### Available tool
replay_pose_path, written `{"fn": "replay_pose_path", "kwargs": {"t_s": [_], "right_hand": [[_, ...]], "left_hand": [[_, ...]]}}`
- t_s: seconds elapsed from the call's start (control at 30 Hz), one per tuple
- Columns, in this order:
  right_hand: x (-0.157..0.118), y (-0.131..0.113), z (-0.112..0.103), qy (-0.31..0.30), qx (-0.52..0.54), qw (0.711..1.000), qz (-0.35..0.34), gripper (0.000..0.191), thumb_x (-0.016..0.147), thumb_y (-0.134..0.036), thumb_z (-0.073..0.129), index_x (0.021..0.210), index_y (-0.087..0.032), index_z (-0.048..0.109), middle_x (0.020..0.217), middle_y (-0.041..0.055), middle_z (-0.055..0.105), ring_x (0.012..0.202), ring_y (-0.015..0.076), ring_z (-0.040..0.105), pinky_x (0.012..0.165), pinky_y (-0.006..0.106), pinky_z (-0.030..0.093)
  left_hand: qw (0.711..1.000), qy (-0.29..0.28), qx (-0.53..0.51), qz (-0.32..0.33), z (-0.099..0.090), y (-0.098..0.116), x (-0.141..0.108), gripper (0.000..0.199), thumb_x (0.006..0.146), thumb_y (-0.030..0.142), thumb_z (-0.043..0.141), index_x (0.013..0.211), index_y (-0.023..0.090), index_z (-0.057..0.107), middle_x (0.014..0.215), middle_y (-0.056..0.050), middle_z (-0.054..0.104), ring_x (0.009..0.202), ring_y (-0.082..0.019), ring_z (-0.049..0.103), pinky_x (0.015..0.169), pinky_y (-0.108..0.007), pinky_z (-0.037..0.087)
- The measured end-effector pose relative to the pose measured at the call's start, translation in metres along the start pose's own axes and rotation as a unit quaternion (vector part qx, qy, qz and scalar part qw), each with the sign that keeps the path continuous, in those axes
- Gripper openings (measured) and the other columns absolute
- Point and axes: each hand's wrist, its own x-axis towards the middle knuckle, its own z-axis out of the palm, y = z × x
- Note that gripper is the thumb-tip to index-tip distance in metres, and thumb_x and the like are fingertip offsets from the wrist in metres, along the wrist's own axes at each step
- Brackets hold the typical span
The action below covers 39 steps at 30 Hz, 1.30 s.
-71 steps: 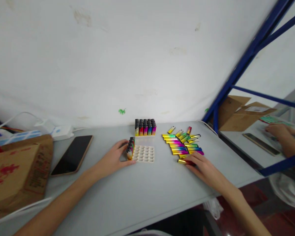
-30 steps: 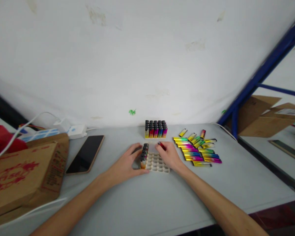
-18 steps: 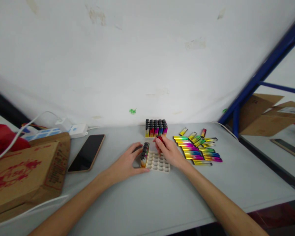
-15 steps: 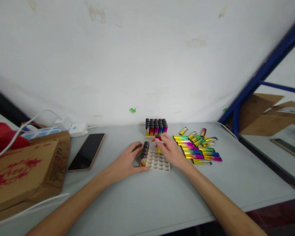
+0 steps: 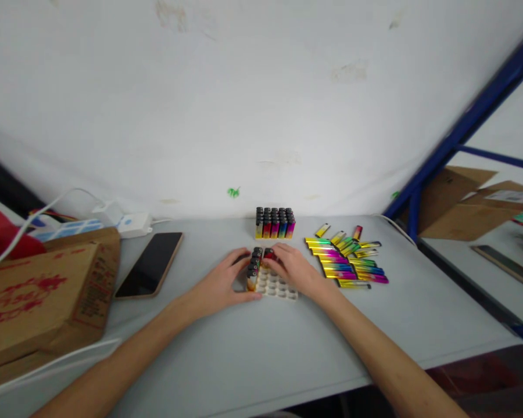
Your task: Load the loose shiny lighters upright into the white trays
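Observation:
A pale lighter tray (image 5: 283,288) with rows of round holes lies on the table. Along its left side stands a row of upright lighters (image 5: 253,268) with black tops. My left hand (image 5: 220,281) is curled round that end, thumb at the front corner and fingers at the back, gripping the tray. Pinched in my right hand (image 5: 294,268) is a red and yellow lighter (image 5: 269,253), upright over the back of the tray beside the filled row. My fingers hide its lower part, so whether it sits in a hole cannot be seen.
Behind the tray stands a full block of lighters (image 5: 275,225). Loose shiny lighters (image 5: 344,264) lie in a pile at right. A phone (image 5: 150,264), a cardboard box (image 5: 47,302) and a power strip (image 5: 133,225) are at left. A blue metal frame (image 5: 457,136) rises at right.
My right hand has moved left and slightly down with the red and yellow lighter, bringing it next to the filled row. The left hand keeps its place on the tray.

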Motion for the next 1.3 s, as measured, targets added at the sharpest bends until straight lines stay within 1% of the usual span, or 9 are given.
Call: {"fn": "replay_pose_path", "kwargs": {"t_s": [0.17,0.3,0.4,0.5,0.6,0.67,0.83,1.1,1.3], "right_hand": [[0.0,-0.005,0.001,-0.03,-0.01,0.999,0.02,0.022,0.109,-0.035,0.061,0.097,-0.017,0.067,0.093,0.0073,0.073,0.084,0.0197,0.066,0.078,0.03,0.049],[-0.005,-0.007,-0.008,-0.041,-0.017,0.999,0.005,0.023,0.105,-0.038,0.068,0.103,-0.015,0.07,0.101,0.0107,0.075,0.095,0.0223,0.069,0.085,0.032,0.053],[-0.014,-0.002,-0.029,-0.001,0.01,1.0,0.011,0.023,0.105,-0.037,0.068,0.117,-0.017,0.071,0.115,0.011,0.077,0.107,0.0233,0.071,0.095,0.035,0.053],[-0.032,0.012,-0.061,0.046,0.003,0.998,0.042,0.016,0.107,-0.031,0.064,0.113,-0.02,0.074,0.113,0.0093,0.079,0.105,0.023,0.073,0.095,0.035,0.055],[-0.063,0.032,-0.093,0.054,-0.047,0.995,0.07,0.015,0.105,-0.027,0.063,0.104,-0.02,0.076,0.103,0.0086,0.08,0.094,0.0236,0.075,0.088,0.035,0.056],[-0.086,0.047,-0.11,0.054,-0.076,0.991,0.092,0.015,0.104,-0.026,0.063,0.102,-0.021,0.077,0.103,0.0082,0.08,0.095,0.0244,0.076,0.089,0.036,0.057],[-0.119,0.077,-0.127,0.032,-0.128,0.983,0.128,0.014,0.101,-0.023,0.065,0.102,-0.021,0.079,0.104,0.009,0.081,0.096,0.0268,0.076,0.091,0.04,0.058],[-0.093,0.087,-0.113,-0.043,-0.162,0.976,0.136,0.015,0.099,-0.019,0.065,0.102,-0.02,0.08,0.109,0.0121,0.079,0.105,0.0296,0.074,0.098,0.045,0.056],[-0.076,0.083,-0.125,-0.127,-0.145,0.972,0.135,0.011,0.096,-0.022,0.07,0.1,-0.02,0.08,0.109,0.0129,0.078,0.105,0.0289,0.071,0.098,0.043,0.054]], "left_hand": [[1.0,0.001,0.002,0.004,0.0,-0.002,0.0,0.075,0.08,0.06,0.087,0.14,0.019,0.065,0.157,-0.018,0.055,0.145,-0.039,0.056,0.126,-0.055,0.044],[1.0,0.003,-0.001,0.019,0.0,-0.004,0.001,0.076,0.082,0.06,0.085,0.142,0.02,0.063,0.157,-0.018,0.055,0.145,-0.038,0.056,0.127,-0.054,0.043],[1.0,0.002,-0.001,0.018,0.0,-0.004,0.001,0.078,0.082,0.063,0.084,0.143,0.018,0.063,0.156,-0.019,0.056,0.145,-0.039,0.056,0.127,-0.055,0.044],[1.0,0.003,-0.005,0.019,-0.001,-0.004,0.002,0.079,0.083,0.066,0.082,0.143,0.018,0.063,0.156,-0.019,0.056,0.145,-0.041,0.056,0.126,-0.056,0.044],[1.0,0.009,-0.009,0.023,0.0,-0.004,0.001,0.077,0.083,0.066,0.081,0.142,0.021,0.064,0.156,-0.018,0.056,0.144,-0.041,0.057,0.126,-0.056,0.045],[1.0,0.013,-0.01,0.025,0.0,-0.005,0.001,0.075,0.083,0.066,0.081,0.142,0.022,0.065,0.156,-0.017,0.056,0.143,-0.041,0.058,0.125,-0.056,0.046],[1.0,0.013,-0.004,0.02,0.001,-0.006,0.0,0.077,0.082,0.066,0.082,0.142,0.021,0.065,0.158,-0.018,0.055,0.143,-0.043,0.058,0.124,-0.058,0.046],[0.999,0.009,0.013,0.028,0.001,-0.007,0.0,0.079,0.084,0.067,0.081,0.144,0.019,0.064,0.157,-0.019,0.056,0.143,-0.041,0.058,0.124,-0.055,0.048],[0.999,0.017,0.013,0.035,0.001,-0.007,0.0,0.077,0.084,0.066,0.081,0.144,0.021,0.064,0.157,-0.017,0.056,0.143,-0.039,0.058,0.124,-0.053,0.048]]}}
